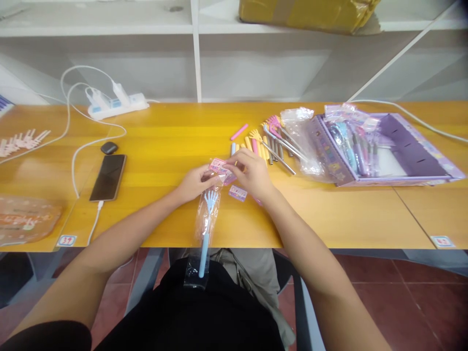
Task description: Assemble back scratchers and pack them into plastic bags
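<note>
A blue back scratcher with a hand-shaped head lies inside a clear plastic bag that hangs over the table's front edge. My left hand pinches the top of this bag. Fingers of my right hand are closed on a small pink label card at the bag's top, touching it from the right. Close below the right hand lies a purple label card. Beyond it are loose handle tubes in yellow, pink and blue, and several scratcher rods with pink, yellow and blue heads.
At the right stands a purple box holding bagged scratchers, with clear bags against its left side. A phone on a cable, an earbud case and a power strip are on the left. White shelving rises behind.
</note>
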`<control>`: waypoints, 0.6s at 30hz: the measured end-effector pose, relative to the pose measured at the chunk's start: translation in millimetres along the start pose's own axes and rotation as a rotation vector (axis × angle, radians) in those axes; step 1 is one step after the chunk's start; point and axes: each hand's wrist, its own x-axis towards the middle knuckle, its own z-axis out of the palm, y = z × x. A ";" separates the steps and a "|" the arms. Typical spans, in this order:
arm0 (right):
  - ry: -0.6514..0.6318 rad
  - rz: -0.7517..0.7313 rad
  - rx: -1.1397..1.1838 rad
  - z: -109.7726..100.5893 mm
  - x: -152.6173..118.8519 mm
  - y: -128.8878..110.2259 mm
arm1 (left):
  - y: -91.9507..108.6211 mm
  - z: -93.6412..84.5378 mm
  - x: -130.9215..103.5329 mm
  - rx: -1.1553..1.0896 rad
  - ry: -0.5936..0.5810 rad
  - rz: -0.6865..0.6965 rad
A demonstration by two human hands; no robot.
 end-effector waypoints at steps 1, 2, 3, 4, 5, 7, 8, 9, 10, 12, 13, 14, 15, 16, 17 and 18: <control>0.001 0.004 -0.004 -0.4 0.2 0.0 | 0.1 0.0 0.1 0.006 0.003 0.004; 0.001 0.005 -0.007 -0.6 0.3 0.1 | 0.1 0.0 0.2 0.012 0.007 0.010; -0.004 0.006 -0.008 -0.7 0.3 0.4 | 0.0 0.1 0.3 0.013 0.008 0.012; -0.013 0.005 -0.008 -0.6 0.2 0.8 | -0.3 0.1 0.4 0.012 0.006 0.011; -0.023 0.002 -0.007 -0.4 0.0 1.4 | -0.6 0.1 0.5 0.008 0.002 0.011; -0.042 -0.011 -0.005 0.3 -0.7 2.9 | -1.6 0.1 0.5 0.005 -0.005 0.010; -0.049 -0.018 -0.007 0.8 -1.2 3.6 | -2.0 0.0 0.3 0.011 -0.005 0.010; -0.058 -0.024 -0.012 1.2 -1.8 4.2 | -2.4 0.0 0.0 0.023 0.000 0.012; -0.071 -0.031 -0.017 1.5 -2.4 4.4 | -2.6 0.0 -0.3 0.038 0.009 0.013; -0.111 -0.047 -0.021 1.7 -3.5 3.6 | -2.6 0.1 -1.1 0.064 0.026 0.009; -0.129 -0.057 -0.019 1.5 -3.9 2.5 | -2.5 0.1 -1.5 0.071 0.033 0.007; -0.140 -0.064 -0.016 1.3 -4.1 1.1 | -2.4 0.2 -1.7 0.074 0.037 0.005; -0.140 -0.065 -0.013 1.0 -4.3 -0.5 | -2.4 0.2 -1.7 0.072 0.038 0.006; -0.131 -0.057 -0.012 0.8 -4.3 -1.9 | -2.5 0.2 -1.7 0.070 0.039 0.008; -0.116 -0.039 -0.010 0.8 -4.2 -3.0 | -2.7 0.2 -1.6 0.069 0.039 0.013; -0.099 -0.015 -0.005 0.9 -4.1 -3.6 | -3.0 0.1 -1.5 0.070 0.039 0.017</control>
